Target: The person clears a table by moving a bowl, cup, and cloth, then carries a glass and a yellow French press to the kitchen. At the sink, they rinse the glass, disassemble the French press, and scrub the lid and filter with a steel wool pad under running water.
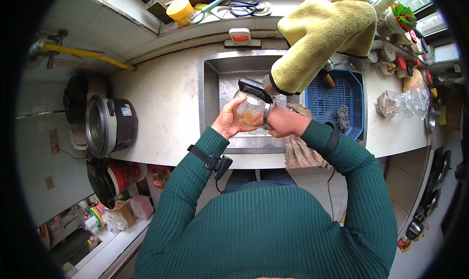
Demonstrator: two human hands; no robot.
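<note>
My left hand (229, 119) holds a clear glass jug (253, 104) tipped on its side above a stainless steel sink (209, 95). The jug's black handle (254, 89) points up, and its metal rim (266, 117) faces right. My right hand (287, 120), blurred, reaches in at that mouth, so its fingers are partly hidden. A soft yellowish wad (248, 117) shows through the glass near those fingertips; whether they grip it is unclear. Just above my right hand hangs a yellow cloth (322, 48), draped over something tall at the sink.
A brown rag (302, 152) hangs over the sink's front edge. On the right, a blue plastic basket (318, 108) holds a steel wool scrubber (342, 117). A rice cooker (124, 126) stands left; a plastic bag (403, 103) lies right. Scissors (243, 7) rest on the windowsill.
</note>
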